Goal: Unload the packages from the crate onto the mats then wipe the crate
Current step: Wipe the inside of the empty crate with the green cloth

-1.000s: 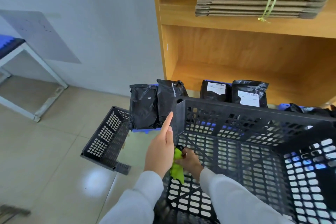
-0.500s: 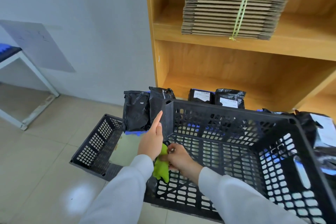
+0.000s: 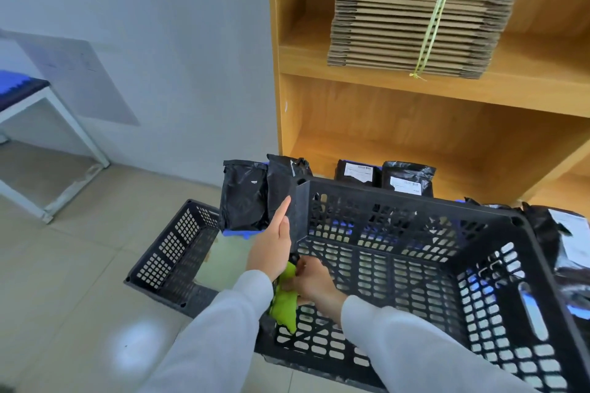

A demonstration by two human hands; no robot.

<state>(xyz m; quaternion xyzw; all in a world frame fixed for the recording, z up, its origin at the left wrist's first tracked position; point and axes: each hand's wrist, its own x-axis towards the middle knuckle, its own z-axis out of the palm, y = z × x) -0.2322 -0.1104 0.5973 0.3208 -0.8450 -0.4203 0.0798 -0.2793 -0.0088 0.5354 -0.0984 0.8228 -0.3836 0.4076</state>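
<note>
A black plastic crate point(image 3: 415, 201) with perforated walls stands tilted in front of me, nothing inside it. My left hand point(image 3: 271, 246) rests flat with straight fingers against the outside of the crate's left corner. My right hand point(image 3: 311, 279) is inside the crate at its left wall and grips a green cloth point(image 3: 284, 300) that hangs down. Black packages point(image 3: 245, 195) stand upright behind the crate on a blue mat point(image 3: 238, 233). Two more packages with white labels point(image 3: 407, 179) stand against the shelf, and others point(image 3: 562, 242) lie at the right.
A detached black crate panel point(image 3: 172, 252) lies on the tiled floor at the left. A wooden shelf unit point(image 3: 415, 124) rises behind, with a tied stack of flattened cardboard point(image 3: 415, 16) on it. A white-framed bench point(image 3: 38, 124) stands at the far left.
The view has lifted and pulled back, so the crate sits lower in the picture. Both hands stay at the crate's left corner, the right one still working the green cloth there.
</note>
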